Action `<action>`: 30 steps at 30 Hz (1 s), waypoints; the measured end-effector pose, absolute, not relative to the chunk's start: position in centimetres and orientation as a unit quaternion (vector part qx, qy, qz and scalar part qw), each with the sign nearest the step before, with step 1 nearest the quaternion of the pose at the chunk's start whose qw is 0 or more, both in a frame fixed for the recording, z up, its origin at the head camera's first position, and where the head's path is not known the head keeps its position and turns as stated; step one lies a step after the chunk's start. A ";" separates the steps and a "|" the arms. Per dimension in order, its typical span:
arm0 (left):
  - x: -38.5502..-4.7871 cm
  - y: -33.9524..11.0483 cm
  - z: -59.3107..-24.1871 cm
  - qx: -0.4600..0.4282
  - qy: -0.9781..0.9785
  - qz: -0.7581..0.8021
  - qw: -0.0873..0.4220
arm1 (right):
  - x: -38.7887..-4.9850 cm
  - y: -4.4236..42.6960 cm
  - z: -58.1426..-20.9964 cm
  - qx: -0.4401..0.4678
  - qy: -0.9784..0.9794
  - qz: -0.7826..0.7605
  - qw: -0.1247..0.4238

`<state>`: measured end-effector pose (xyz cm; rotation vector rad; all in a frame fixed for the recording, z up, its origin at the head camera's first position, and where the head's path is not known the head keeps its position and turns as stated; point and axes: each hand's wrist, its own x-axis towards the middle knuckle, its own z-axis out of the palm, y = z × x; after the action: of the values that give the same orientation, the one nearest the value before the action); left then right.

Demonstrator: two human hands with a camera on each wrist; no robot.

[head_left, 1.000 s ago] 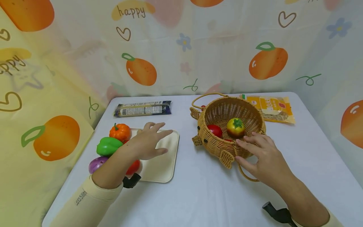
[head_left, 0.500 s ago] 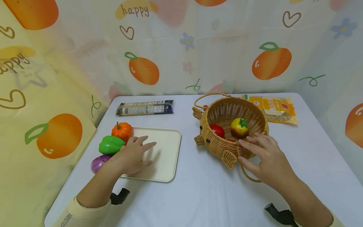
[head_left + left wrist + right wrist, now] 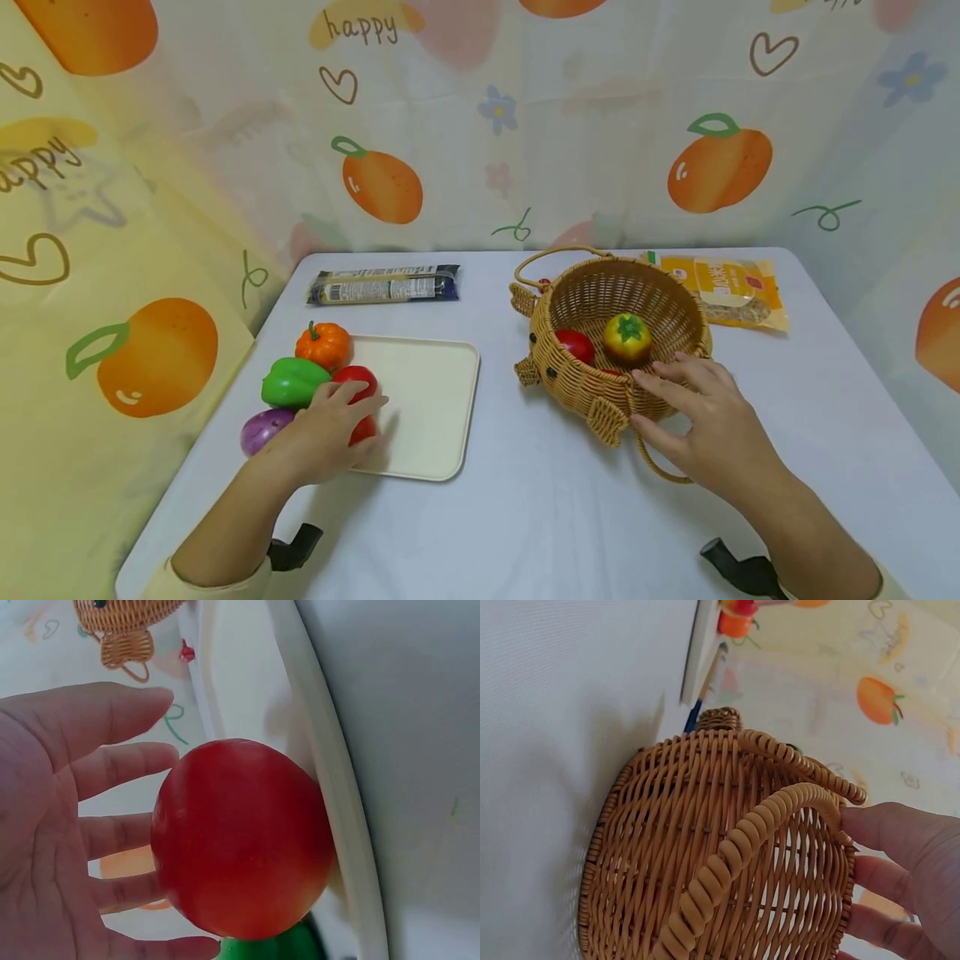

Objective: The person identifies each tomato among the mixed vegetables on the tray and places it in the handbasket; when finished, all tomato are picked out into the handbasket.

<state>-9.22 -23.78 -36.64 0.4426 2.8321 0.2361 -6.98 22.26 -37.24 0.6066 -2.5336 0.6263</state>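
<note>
My left hand (image 3: 318, 433) is over the left side of the cream tray (image 3: 431, 408), its fingers spread around a smooth red ball-shaped fruit or vegetable (image 3: 363, 430). In the left wrist view the fingers reach along the near side of this red piece (image 3: 244, 840), and the thumb stands apart from it. A second red piece (image 3: 355, 382) lies just beyond the fingers. With thumb outside and fingers over the rim, my right hand (image 3: 705, 417) holds the wicker basket (image 3: 585, 392) near its handle (image 3: 727, 859). Inside are a yellow-and-red tomato (image 3: 627, 337) and a red piece (image 3: 576, 346).
An orange pumpkin (image 3: 323, 346), a green bell pepper (image 3: 294, 383) and a purple eggplant-like piece (image 3: 264, 430) line the tray's left side. Behind lie a dark-ended packet (image 3: 384, 286) and a yellow food bag (image 3: 731, 292). A printed curtain (image 3: 562, 150) hangs behind the table.
My left hand has moved left and toward me across the tray, down to the nearer red piece. The tomato in the basket has rolled slightly. My right hand stays at the basket rim.
</note>
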 end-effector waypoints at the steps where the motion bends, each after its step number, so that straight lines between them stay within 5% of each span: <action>1: -9.1 -23.8 -36.7 0.155 0.976 0.083 0.129 | -7.0 22.3 -37.2 0.220 -0.920 0.228 0.229; 30: -8.8 -23.7 -36.8 0.192 0.969 0.106 0.113 | -7.1 22.3 -37.4 0.223 -0.918 0.228 0.238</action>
<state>-8.84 -23.74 -36.76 0.5634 2.8437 0.3104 -7.09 22.31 -37.38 0.6120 -2.5143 0.6235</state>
